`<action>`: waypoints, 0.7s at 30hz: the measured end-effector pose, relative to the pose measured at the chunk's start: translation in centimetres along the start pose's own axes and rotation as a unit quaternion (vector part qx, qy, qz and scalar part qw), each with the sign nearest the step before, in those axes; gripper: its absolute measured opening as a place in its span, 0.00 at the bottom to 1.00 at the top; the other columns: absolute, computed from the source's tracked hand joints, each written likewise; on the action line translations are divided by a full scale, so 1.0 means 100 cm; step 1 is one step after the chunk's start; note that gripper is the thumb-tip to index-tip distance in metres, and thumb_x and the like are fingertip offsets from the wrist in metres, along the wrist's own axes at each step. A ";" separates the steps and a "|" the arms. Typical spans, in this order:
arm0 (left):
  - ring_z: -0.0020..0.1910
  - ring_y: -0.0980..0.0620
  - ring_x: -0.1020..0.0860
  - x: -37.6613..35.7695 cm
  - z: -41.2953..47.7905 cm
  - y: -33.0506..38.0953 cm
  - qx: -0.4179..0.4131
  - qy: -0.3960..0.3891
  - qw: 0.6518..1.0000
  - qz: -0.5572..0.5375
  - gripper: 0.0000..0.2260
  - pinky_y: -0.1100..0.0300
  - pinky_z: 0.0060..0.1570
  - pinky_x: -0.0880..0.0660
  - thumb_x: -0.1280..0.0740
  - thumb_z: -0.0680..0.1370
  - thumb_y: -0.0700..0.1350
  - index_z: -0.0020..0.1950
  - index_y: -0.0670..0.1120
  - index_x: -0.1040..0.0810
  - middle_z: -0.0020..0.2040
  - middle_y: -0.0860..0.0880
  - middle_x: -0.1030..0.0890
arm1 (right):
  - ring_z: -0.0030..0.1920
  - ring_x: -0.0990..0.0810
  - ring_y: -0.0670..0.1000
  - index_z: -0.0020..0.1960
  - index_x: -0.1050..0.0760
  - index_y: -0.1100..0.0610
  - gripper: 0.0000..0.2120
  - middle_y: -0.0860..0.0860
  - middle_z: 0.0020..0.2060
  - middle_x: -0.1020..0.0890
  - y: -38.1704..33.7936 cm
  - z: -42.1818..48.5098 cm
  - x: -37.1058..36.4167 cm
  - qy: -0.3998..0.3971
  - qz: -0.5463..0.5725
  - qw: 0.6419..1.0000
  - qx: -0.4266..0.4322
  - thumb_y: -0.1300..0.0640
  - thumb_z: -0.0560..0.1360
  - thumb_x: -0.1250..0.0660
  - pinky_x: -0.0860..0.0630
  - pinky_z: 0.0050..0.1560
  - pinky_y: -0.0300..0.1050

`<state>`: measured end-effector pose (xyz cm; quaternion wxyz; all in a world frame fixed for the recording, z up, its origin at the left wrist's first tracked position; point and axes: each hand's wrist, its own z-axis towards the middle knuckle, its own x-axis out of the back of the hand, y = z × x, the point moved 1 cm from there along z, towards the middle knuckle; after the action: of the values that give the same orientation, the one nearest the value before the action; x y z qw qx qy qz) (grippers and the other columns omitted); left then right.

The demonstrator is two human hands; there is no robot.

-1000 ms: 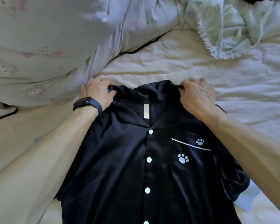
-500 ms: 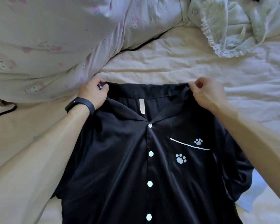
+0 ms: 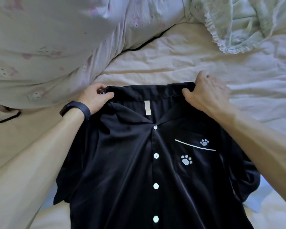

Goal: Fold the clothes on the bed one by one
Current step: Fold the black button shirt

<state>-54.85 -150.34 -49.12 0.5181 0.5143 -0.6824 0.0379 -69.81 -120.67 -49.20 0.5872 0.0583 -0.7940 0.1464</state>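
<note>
Bedroom, midday light: a person's left hand (image 3: 94, 98) and right hand (image 3: 206, 93) hold a black satin button-front shirt with white paw prints (image 3: 130, 162) by the two ends of its collar line. The shirt lies front side up on the cream bed sheet (image 3: 172, 63). Each grip is closed on cloth. The left thumb lies over the collar corner, and the right thumb pinches from below while the fingers curl over the top edge.

The step appears to be spreading the shirt flat before any fold. Done well, that means drawing the shoulders apart evenly and keeping the line of white buttons straight. The creases fanning out from the top button should pull out before the collar edge is laid down. Satin of this kind probably slides, so a light, equal pull should serve better than a tug.

The hem is cut off at the bottom of the view. Both sleeves are bunched and partly covered by the forearms. Most fingertips are hidden behind the cloth. A pale blue item (image 3: 262, 200) under the shirt's right side cannot be identified. A pale green ruffled garment (image 3: 238, 22) runs out of view at the top.
</note>
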 end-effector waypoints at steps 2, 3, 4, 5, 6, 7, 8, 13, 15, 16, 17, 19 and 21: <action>0.48 0.46 0.22 -0.001 0.001 0.003 0.005 0.011 0.998 0.055 0.08 0.55 0.50 0.28 0.30 0.77 0.51 0.49 0.48 0.20 0.45 0.49 0.19 | 0.49 0.23 0.64 0.56 0.25 0.60 0.13 0.62 0.49 0.20 0.001 -0.001 0.002 -0.049 -0.016 0.999 -0.009 0.57 0.74 0.35 0.32 0.46 0.50; 0.49 0.45 0.21 0.000 0.000 0.004 0.009 0.028 0.997 0.066 0.08 0.55 0.50 0.28 0.30 0.77 0.52 0.49 0.48 0.21 0.46 0.48 0.19 | 0.45 0.25 0.62 0.53 0.24 0.58 0.10 0.61 0.46 0.21 0.004 -0.001 0.003 -0.056 0.016 0.998 -0.020 0.60 0.73 0.36 0.31 0.46 0.49; 0.49 0.45 0.21 0.002 -0.001 0.004 0.012 0.053 0.997 0.049 0.07 0.56 0.49 0.28 0.29 0.76 0.51 0.49 0.49 0.21 0.46 0.49 0.19 | 0.44 0.26 0.60 0.50 0.24 0.55 0.07 0.59 0.43 0.22 0.008 0.000 0.005 -0.060 0.086 0.994 -0.043 0.59 0.73 0.37 0.30 0.46 0.49; 0.48 0.45 0.21 0.004 -0.003 0.003 0.012 0.086 0.996 0.009 0.06 0.57 0.49 0.27 0.28 0.76 0.51 0.49 0.51 0.21 0.45 0.50 0.20 | 0.42 0.25 0.58 0.47 0.25 0.53 0.04 0.55 0.41 0.23 0.013 0.002 0.006 -0.074 0.207 0.972 -0.079 0.57 0.74 0.37 0.27 0.46 0.49; 0.47 0.46 0.21 0.005 -0.004 0.001 0.005 0.123 0.992 -0.036 0.06 0.56 0.49 0.25 0.28 0.75 0.51 0.49 0.52 0.22 0.42 0.51 0.20 | 0.40 0.23 0.56 0.45 0.26 0.52 0.02 0.52 0.38 0.23 0.015 0.001 0.007 -0.097 0.350 0.924 -0.119 0.55 0.76 0.36 0.25 0.45 0.50; 0.46 0.46 0.21 0.005 -0.006 0.000 0.000 0.150 0.986 -0.069 0.06 0.55 0.49 0.24 0.28 0.75 0.51 0.48 0.52 0.22 0.40 0.53 0.21 | 0.36 0.23 0.52 0.43 0.28 0.52 0.05 0.50 0.36 0.24 0.017 -0.001 0.007 -0.119 0.454 0.870 -0.153 0.55 0.78 0.36 0.24 0.41 0.48; 0.45 0.47 0.21 0.004 -0.009 0.000 -0.001 0.160 0.983 -0.086 0.06 0.55 0.48 0.24 0.28 0.76 0.51 0.48 0.52 0.23 0.40 0.53 0.22 | 0.33 0.23 0.50 0.42 0.28 0.52 0.07 0.50 0.34 0.25 0.019 -0.002 0.005 -0.135 0.500 0.838 -0.171 0.55 0.80 0.37 0.25 0.38 0.46; 0.48 0.52 0.22 -0.006 -0.010 0.003 0.065 0.065 0.977 -0.195 0.10 0.57 0.49 0.27 0.29 0.76 0.57 0.49 0.52 0.21 0.49 0.52 0.20 | 0.43 0.19 0.53 0.47 0.24 0.52 0.14 0.50 0.43 0.18 0.030 0.000 -0.016 -0.115 0.343 0.927 -0.104 0.41 0.76 0.35 0.23 0.46 0.51; 0.51 0.48 0.21 -0.004 -0.008 0.002 0.094 0.028 0.969 -0.226 0.10 0.51 0.51 0.25 0.31 0.70 0.60 0.41 0.55 0.18 0.50 0.49 0.20 | 0.50 0.20 0.51 0.55 0.23 0.48 0.15 0.49 0.51 0.19 0.027 0.002 -0.013 -0.110 0.329 0.934 -0.082 0.42 0.73 0.34 0.26 0.52 0.47; 0.53 0.45 0.22 -0.004 -0.004 -0.004 0.112 0.028 0.966 -0.233 0.08 0.50 0.51 0.25 0.32 0.66 0.58 0.37 0.56 0.18 0.51 0.48 0.20 | 0.53 0.20 0.51 0.58 0.23 0.46 0.18 0.50 0.55 0.19 0.025 0.004 -0.011 -0.113 0.341 0.930 -0.073 0.43 0.71 0.35 0.26 0.54 0.47; 0.55 0.44 0.22 -0.003 -0.002 -0.008 0.120 0.034 0.967 -0.222 0.08 0.50 0.50 0.26 0.35 0.63 0.55 0.36 0.57 0.17 0.52 0.48 0.20 | 0.55 0.20 0.53 0.60 0.24 0.45 0.20 0.52 0.59 0.20 0.023 0.005 -0.011 -0.120 0.346 0.928 -0.067 0.45 0.69 0.36 0.25 0.56 0.47; 0.58 0.43 0.22 -0.005 -0.004 -0.014 0.105 0.053 0.980 -0.163 0.13 0.52 0.54 0.28 0.36 0.63 0.51 0.44 0.55 0.17 0.55 0.50 0.19 | 0.59 0.22 0.56 0.65 0.25 0.48 0.21 0.53 0.63 0.22 0.025 0.005 -0.014 -0.133 0.289 0.947 -0.041 0.50 0.72 0.36 0.28 0.56 0.46; 0.59 0.44 0.23 -0.010 -0.014 -0.017 0.085 0.043 0.995 -0.018 0.14 0.52 0.57 0.28 0.33 0.71 0.53 0.56 0.53 0.22 0.56 0.51 0.19 | 0.59 0.22 0.59 0.63 0.27 0.52 0.16 0.56 0.60 0.21 0.027 0.004 -0.020 -0.128 0.180 0.975 -0.007 0.49 0.77 0.34 0.31 0.50 0.47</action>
<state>-52.70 -149.67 -50.05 0.5018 0.5667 -0.6444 0.1085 -70.30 -118.37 -51.69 0.4448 -0.0710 -0.8611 0.2357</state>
